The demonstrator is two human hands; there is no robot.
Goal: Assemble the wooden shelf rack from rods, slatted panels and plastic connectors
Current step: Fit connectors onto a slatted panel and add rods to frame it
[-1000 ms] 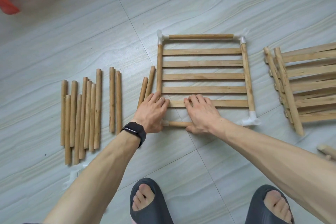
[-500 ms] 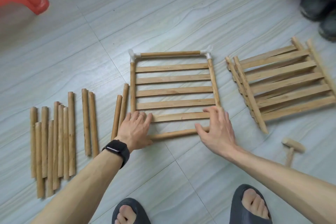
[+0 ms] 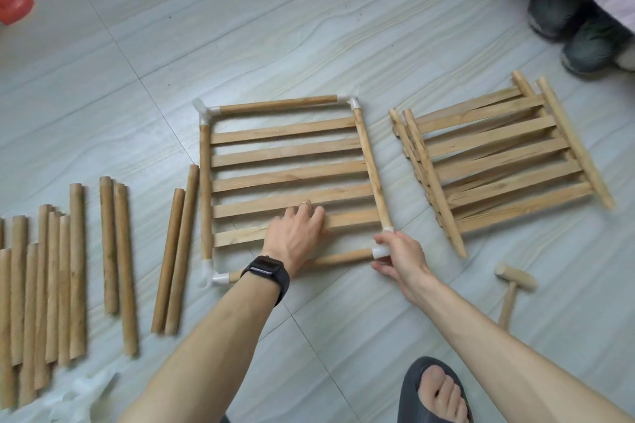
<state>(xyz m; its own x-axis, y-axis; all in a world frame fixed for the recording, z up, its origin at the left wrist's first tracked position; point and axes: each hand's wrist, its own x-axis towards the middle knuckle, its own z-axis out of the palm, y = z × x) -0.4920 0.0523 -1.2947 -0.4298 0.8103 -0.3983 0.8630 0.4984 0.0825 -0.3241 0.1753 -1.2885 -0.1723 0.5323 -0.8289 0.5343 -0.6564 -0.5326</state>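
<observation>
A slatted wooden panel [image 3: 288, 153] lies flat on the floor, framed by rods joined with white plastic connectors at its corners. My left hand [image 3: 297, 233] presses flat on the near slats, fingers spread. My right hand [image 3: 397, 259] grips the near right corner connector [image 3: 379, 252], where the near rod [image 3: 338, 257] meets the right side rod [image 3: 371, 165]. The near left connector [image 3: 214, 276] sits on the other end of the near rod.
Loose rods [image 3: 62, 271] lie in a row at the left, two more [image 3: 177, 251] beside the frame. A stack of slatted panels [image 3: 498, 154] lies at the right, a small wooden mallet [image 3: 513, 285] near it. Shoes [image 3: 567, 21] stand far right. My sandalled foot [image 3: 434, 391] is below.
My left hand moved right from the near left corner onto the slats. My right hand went to the near right corner and took hold of the connector. The view shifted right.
</observation>
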